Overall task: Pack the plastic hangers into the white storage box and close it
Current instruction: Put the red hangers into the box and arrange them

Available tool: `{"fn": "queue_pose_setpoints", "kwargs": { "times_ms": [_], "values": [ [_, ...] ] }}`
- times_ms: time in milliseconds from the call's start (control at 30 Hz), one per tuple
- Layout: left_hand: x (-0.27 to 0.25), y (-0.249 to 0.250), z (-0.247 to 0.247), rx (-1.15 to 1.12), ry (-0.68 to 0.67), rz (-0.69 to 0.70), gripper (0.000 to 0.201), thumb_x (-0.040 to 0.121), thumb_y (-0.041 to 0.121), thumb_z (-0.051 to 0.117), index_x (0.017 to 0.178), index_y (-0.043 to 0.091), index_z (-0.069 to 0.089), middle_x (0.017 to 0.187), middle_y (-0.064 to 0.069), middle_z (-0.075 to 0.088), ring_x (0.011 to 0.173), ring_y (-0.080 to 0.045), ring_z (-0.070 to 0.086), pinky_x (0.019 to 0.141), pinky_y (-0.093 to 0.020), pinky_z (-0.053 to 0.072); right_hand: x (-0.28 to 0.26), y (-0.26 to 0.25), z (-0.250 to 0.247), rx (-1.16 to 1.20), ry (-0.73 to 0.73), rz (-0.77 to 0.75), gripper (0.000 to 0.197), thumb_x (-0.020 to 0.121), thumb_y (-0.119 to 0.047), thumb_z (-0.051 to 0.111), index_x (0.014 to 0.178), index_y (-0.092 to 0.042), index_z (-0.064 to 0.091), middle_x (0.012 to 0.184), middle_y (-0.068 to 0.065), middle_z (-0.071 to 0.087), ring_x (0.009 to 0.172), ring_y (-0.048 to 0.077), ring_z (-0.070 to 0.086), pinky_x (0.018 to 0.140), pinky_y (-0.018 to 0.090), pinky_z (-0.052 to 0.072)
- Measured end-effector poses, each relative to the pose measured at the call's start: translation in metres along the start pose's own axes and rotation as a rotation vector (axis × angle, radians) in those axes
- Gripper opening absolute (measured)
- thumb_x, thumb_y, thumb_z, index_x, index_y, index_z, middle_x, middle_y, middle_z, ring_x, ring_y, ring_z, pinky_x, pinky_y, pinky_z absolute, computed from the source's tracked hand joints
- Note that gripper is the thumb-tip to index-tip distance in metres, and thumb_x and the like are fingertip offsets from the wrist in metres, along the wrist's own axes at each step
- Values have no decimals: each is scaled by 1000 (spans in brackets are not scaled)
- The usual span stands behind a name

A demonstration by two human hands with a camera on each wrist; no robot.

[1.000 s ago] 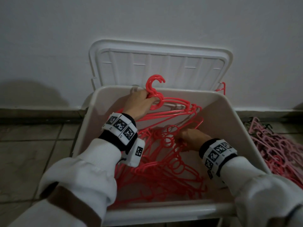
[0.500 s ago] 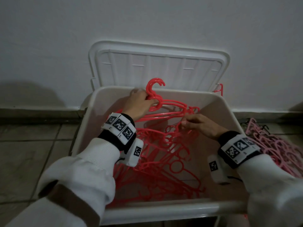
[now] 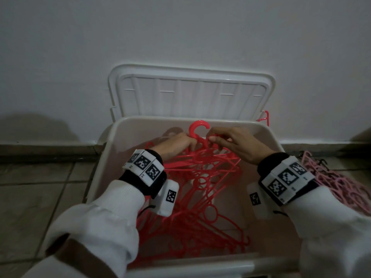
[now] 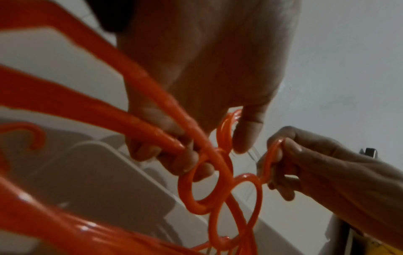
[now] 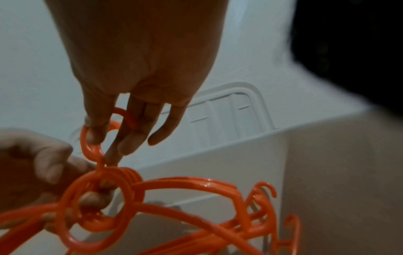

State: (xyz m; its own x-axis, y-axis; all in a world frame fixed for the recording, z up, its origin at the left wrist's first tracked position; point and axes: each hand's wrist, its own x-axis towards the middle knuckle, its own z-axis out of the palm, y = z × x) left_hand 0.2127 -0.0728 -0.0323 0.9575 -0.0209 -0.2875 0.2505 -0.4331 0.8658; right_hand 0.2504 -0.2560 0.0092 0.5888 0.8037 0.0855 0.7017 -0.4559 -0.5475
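Note:
A white storage box (image 3: pixel 269 137) stands on the floor against the wall, its lid (image 3: pixel 190 93) open and leaning back. Inside lies a tangle of red plastic hangers (image 3: pixel 200 207). My left hand (image 3: pixel 176 144) grips a bunch of hangers (image 4: pixel 196 172) near their necks at the back of the box, fingers curled through the rings. My right hand (image 3: pixel 230 141) pinches the hook (image 5: pixel 91 143) of one hanger (image 3: pixel 197 127) next to it; that hook sticks up above the rim.
A pile of pink hangers (image 3: pixel 337 185) lies on the tiled floor right of the box. One red hanger tip (image 3: pixel 265 117) shows behind the box's back right corner. The wall stands directly behind the lid.
My right hand has risen from the middle of the box to the back and taken hold of the hook beside my left hand. The left hand has stayed on its bunch.

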Motion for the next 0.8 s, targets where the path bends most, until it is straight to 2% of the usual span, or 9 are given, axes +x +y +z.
{"fn": "queue_pose_setpoints", "kwargs": {
  "times_ms": [100, 200, 367, 467, 533, 600, 667, 733, 800],
  "values": [
    [-4, 3, 0, 54, -95, 85, 16, 80, 9, 58, 78, 25, 59, 61, 15, 55, 54, 1, 50, 50, -8, 36, 8, -1, 5, -29, 93, -25, 13, 96, -30, 48, 87, -26, 56, 74, -8, 60, 69, 7, 57, 72, 30, 48],
    [-7, 1, 1, -18, -151, 140, 14, 90, 18, 59, 81, 29, 57, 61, 21, 60, 52, 13, 55, 52, -1, 37, 13, -1, 9, -23, 228, -5, 15, 92, -31, 55, 92, -17, 60, 77, 3, 67, 72, 19, 63, 71, 40, 50],
    [3, -11, 1, -48, -119, 157, 5, 93, 18, 57, 93, 22, 59, 71, 17, 62, 58, 9, 57, 61, -10, 42, 10, 0, 14, 148, 411, 81, 28, 85, -26, 66, 107, -17, 50, 82, 0, 66, 71, 11, 64, 67, 19, 52],
    [12, -20, -2, -43, -64, 124, 8, 87, 22, 63, 95, 24, 62, 88, -1, 66, 80, -17, 62, 82, -33, 48, -1, 8, 16, 157, 435, 165, 27, 88, -21, 62, 108, -19, 44, 85, -1, 64, 67, 12, 65, 62, 21, 51],
    [15, -24, -4, -39, -3, 99, 34, 72, 38, 67, 99, 16, 64, 99, -12, 69, 91, -32, 64, 88, -41, 49, -7, 18, 16, 72, 418, 185, 14, 87, -16, 61, 94, -16, 49, 76, 0, 62, 60, 13, 60, 58, 24, 47],
    [13, -22, -6, -24, 12, 107, 39, 72, 33, 68, 102, 9, 64, 106, -20, 67, 99, -36, 64, 93, -49, 49, -10, 29, 20, 24, 175, 226, 7, 85, -10, 62, 84, -14, 57, 71, 0, 62, 59, 8, 57, 62, 23, 45],
    [13, -21, -6, -19, 15, 114, 13, 84, 15, 64, 98, 13, 63, 106, -21, 66, 100, -37, 63, 92, -52, 48, -12, 38, 36, 19, -279, 324, 2, 87, -8, 61, 85, -9, 61, 69, 0, 63, 54, -3, 57, 60, 16, 47],
    [12, -20, -6, -14, 29, 121, 11, 87, 11, 62, 93, 19, 63, 105, -18, 68, 100, -35, 64, 93, -50, 48, -15, 51, 60, 25, -672, 483, 12, 90, -11, 58, 94, -1, 63, 82, 13, 68, 58, 5, 64, 65, 21, 50],
    [11, -18, -5, -13, 30, 138, 12, 87, 12, 62, 97, 17, 64, 105, -17, 68, 97, -31, 65, 94, -46, 49, -21, 60, 85, -30, -932, 654, 28, 93, -16, 56, 109, 6, 62, 107, 23, 66, 72, 19, 65, 75, 29, 51]
  ]
}}
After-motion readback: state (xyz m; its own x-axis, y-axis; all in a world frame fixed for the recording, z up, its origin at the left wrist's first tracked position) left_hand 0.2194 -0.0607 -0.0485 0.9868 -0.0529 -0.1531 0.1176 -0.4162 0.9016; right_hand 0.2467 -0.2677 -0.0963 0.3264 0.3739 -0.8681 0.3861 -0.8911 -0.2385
